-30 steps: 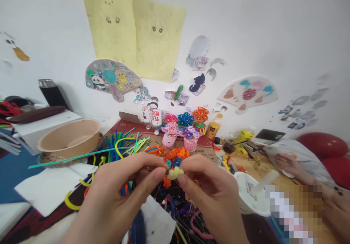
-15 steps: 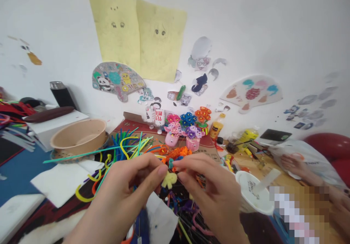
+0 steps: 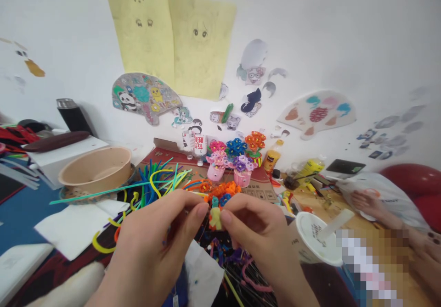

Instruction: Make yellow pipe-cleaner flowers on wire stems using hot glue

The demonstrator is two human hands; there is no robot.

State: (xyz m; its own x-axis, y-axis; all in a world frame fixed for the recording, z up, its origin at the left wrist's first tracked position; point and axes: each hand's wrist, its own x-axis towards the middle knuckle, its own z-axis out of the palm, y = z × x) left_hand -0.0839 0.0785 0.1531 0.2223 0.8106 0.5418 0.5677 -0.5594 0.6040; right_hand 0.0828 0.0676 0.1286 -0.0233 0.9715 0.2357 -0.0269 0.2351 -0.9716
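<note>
A small pale yellow fuzzy pipe-cleaner piece [image 3: 216, 218] with a teal fuzzy tip [image 3: 215, 201] is held up between my hands. My right hand [image 3: 260, 233] pinches its right side between thumb and fingers. Just to its left is my left hand [image 3: 155, 240], thumb and forefinger pressed together; whatever they hold, if anything, is too small to make out. Behind the piece lie orange pipe-cleaner flowers [image 3: 225, 190]. Loose green, blue and yellow pipe cleaners [image 3: 155, 178] spread out beyond my left hand.
Pots of pipe-cleaner flowers [image 3: 217, 162] stand at the back near a juice bottle [image 3: 273, 156]. A tan basin [image 3: 96, 171] is left. A lidded cup with a straw [image 3: 319, 238] stands close to my right hand. Another person's hand [image 3: 367, 203] rests at far right.
The yellow piece has turned more upright, with the teal tip now directly above it. My right fingers have closed in on it, while my left fingertips sit slightly apart from it.
</note>
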